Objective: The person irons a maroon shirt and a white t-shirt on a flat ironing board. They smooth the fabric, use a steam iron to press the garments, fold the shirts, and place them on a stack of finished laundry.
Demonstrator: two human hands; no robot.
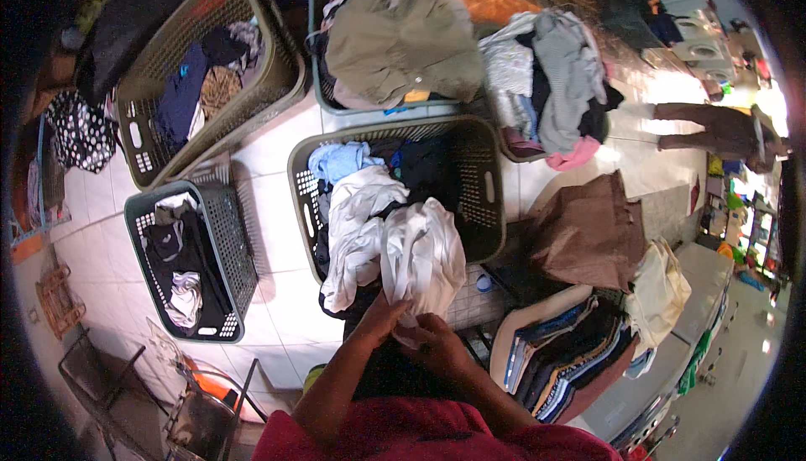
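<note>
Where both forearms rise from the lower edge, the left hand point(382, 314) and the right hand point(437, 337) close together on the lower end of a white garment point(422, 259) — each hand grips a fold of the cloth, fingers curled narrow around it. The garment drapes over the near rim of the central laundry basket point(487, 177), a grey-green slotted tub holding light blue, white and dark clothes. To the left of that basket stands a smaller dark basket point(235, 251) with black and white items; behind and left of it, a tilted tan basket point(260, 41); directly behind it, a basket heaped with an olive garment point(403, 41). To the right of the central basket lie a brown bag point(588, 234) and — nearer the person — a stack of folded clothes point(571, 356). A second person point(714, 129) stands well apart, far right of it, on the tiled floor point(269, 159).
</note>
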